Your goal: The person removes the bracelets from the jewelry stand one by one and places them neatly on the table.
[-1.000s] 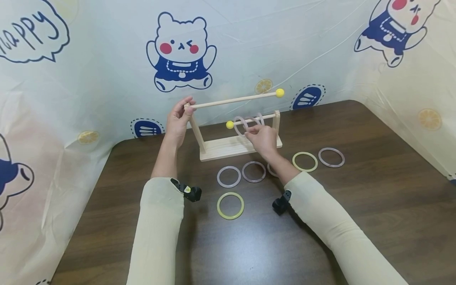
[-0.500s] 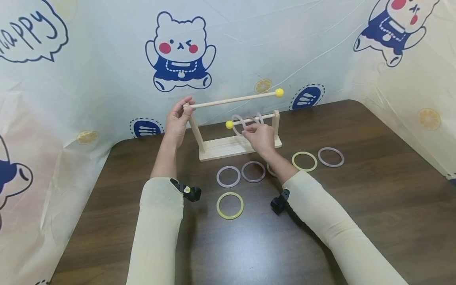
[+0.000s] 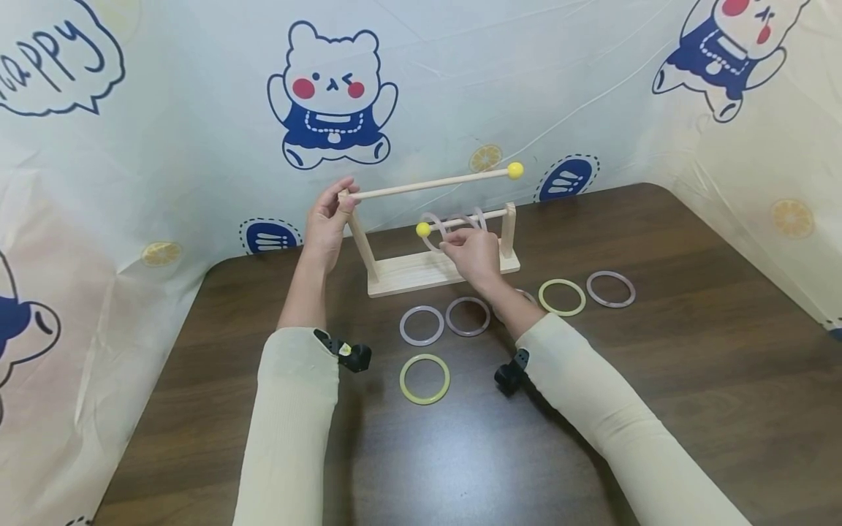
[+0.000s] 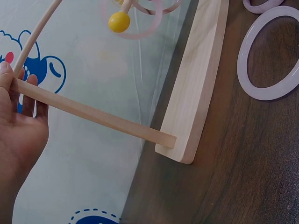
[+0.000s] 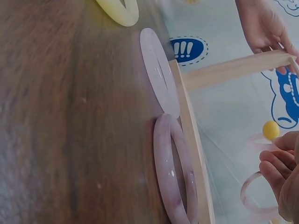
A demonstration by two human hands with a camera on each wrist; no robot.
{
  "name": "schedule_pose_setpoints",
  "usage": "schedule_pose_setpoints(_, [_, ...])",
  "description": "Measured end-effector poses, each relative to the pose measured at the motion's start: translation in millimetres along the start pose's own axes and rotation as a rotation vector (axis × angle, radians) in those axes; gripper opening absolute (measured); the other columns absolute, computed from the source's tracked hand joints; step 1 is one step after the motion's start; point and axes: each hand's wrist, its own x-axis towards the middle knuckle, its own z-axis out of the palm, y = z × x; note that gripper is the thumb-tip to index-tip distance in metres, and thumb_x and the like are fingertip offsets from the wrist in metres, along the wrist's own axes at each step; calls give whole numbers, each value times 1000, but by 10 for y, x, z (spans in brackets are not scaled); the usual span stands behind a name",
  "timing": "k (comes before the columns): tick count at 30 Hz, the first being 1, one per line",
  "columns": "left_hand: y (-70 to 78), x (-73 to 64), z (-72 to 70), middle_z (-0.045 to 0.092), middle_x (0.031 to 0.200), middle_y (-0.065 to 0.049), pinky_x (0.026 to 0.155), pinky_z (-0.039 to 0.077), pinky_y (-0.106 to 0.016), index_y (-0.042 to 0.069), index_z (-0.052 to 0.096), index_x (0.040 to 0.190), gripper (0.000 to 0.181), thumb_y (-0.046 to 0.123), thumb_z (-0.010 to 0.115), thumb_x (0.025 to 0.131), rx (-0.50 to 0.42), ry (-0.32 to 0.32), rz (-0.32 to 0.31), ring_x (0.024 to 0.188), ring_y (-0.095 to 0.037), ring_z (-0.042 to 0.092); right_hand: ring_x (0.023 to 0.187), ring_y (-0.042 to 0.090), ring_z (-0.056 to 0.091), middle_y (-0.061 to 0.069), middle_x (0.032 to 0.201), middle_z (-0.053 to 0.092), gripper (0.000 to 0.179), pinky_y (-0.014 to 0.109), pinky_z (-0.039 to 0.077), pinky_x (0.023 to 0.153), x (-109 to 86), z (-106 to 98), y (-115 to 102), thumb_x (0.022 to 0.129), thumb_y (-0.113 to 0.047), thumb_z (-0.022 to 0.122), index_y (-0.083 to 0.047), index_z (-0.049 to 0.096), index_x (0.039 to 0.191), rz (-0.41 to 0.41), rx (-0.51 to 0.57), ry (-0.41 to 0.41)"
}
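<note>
A wooden display rack point(image 3: 414, 276) has two rods tipped with yellow balls. My left hand point(image 3: 327, 223) grips the top of its left post, thumb in front, where the upper rod point(image 3: 427, 188) joins. My right hand point(image 3: 475, 257) pinches a pale purple bangle point(image 3: 431, 214) by its right side, close to the yellow ball point(image 3: 423, 229) that ends the lower rod. Farther right on that rod, behind the hand, hang other bangles point(image 3: 481, 218). In the right wrist view, curled fingers point(image 5: 273, 170) show close below the yellow ball.
On the brown table point(image 3: 421, 460) in front of the rack lie purple bangles point(image 3: 422, 344) and a yellow bangle point(image 3: 425, 401). Another yellow bangle point(image 3: 562, 314) and a purple one lie to the right. The right forearm partly covers one bangle. A printed cloth point(image 3: 447, 88) hangs behind.
My right hand has moved slightly left, bringing the pinched bangle along the lower rod to its yellow ball. The left hand keeps its grip on the post.
</note>
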Motion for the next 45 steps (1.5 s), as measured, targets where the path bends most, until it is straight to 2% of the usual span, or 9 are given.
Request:
schedule_pose_setpoints(6, [9,-2,2,58,116,0,102,34,-32,9,54,129,38,18,57,91,2,4,-12,109,-17,52,72,17,67,5,82,71,13,29,50,60,13,11,-28,80,-17,73,-7,74,88,-26,-18,9])
schedule_pose_setpoints(16, [30,-17,5,57,117,-1,102,34,-31,15,58,125,34,16,56,91,-27,2,-21,109,-17,52,70,18,67,6,80,70,12,29,50,59,-13,27,-63,79,-15,73,-5,74,87,-40,14,0])
schedule_pose_setpoints(24, [10,-3,-1,56,118,-3,102,33,-32,8,53,129,39,16,56,91,-23,2,-22,109,-18,52,71,17,67,6,81,70,11,27,50,58,-47,22,-86,80,-15,73,-6,74,87,-54,26,-18])
schedule_pose_setpoints(31, [14,0,2,56,120,-4,102,34,-31,12,57,126,35,16,56,92,-15,11,-29,109,-18,53,71,17,67,6,80,70,12,26,50,57,-58,13,-112,80,-15,73,-5,74,86,-78,41,-19])
schedule_pose_setpoints(35, [16,3,7,57,119,-4,101,34,-31,9,55,128,37,16,56,92,-12,8,-21,108,-17,53,72,17,67,6,81,70,12,26,50,56,-60,8,-115,80,-15,72,-5,74,86,-72,54,-25])
schedule_pose_setpoints(41, [16,-2,-1,57,116,-1,102,34,-32,10,55,127,36,16,55,92,-13,-9,0,107,-16,53,75,18,67,6,82,71,13,25,51,59,-63,-9,-106,80,-16,72,-5,74,87,-56,75,-33])
schedule_pose_setpoints(45, [20,-7,-1,56,117,-2,102,34,-32,12,55,128,36,16,56,92,-2,-10,1,109,-17,53,68,15,65,6,83,71,14,20,41,48,-68,-18,-87,81,-17,72,-6,74,89,-23,98,-44])
